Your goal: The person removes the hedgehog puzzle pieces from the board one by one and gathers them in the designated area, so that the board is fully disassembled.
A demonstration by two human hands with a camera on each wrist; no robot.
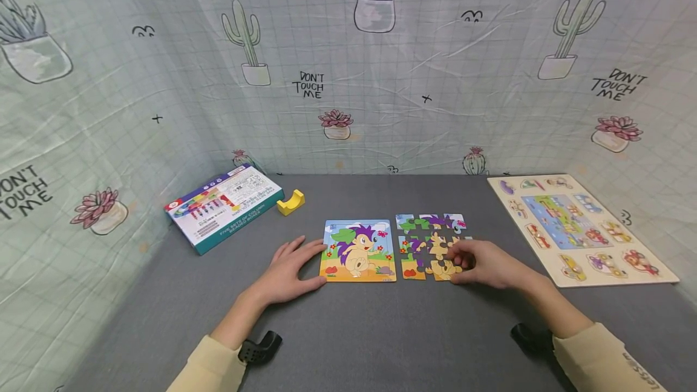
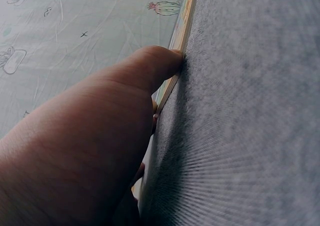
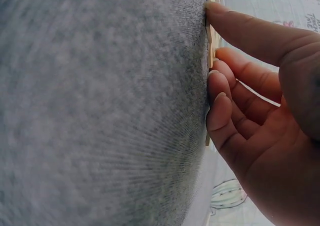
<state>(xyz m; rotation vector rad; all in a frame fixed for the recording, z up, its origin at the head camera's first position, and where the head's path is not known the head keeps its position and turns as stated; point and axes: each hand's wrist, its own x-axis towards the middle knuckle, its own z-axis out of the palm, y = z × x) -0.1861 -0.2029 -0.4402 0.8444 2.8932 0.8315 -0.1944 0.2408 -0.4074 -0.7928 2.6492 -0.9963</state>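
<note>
A square picture board with a cartoon hedgehog lies flat on the table. My left hand rests at its left side, fingers spread, the thumb touching its lower corner. In the left wrist view, the left thumb meets the board's edge. Right of the board, several jigsaw pieces lie in loose rows with gaps, showing the same hedgehog. My right hand is at the right end of the lower rows, with thumb and curled fingers pinching a puzzle piece low on the table; the hand partly hides it.
A flat boxed set lies at the back left, with a yellow curved block beside it. On the right is a wooden peg puzzle board with vehicle pictures. A patterned cloth hangs behind the grey table.
</note>
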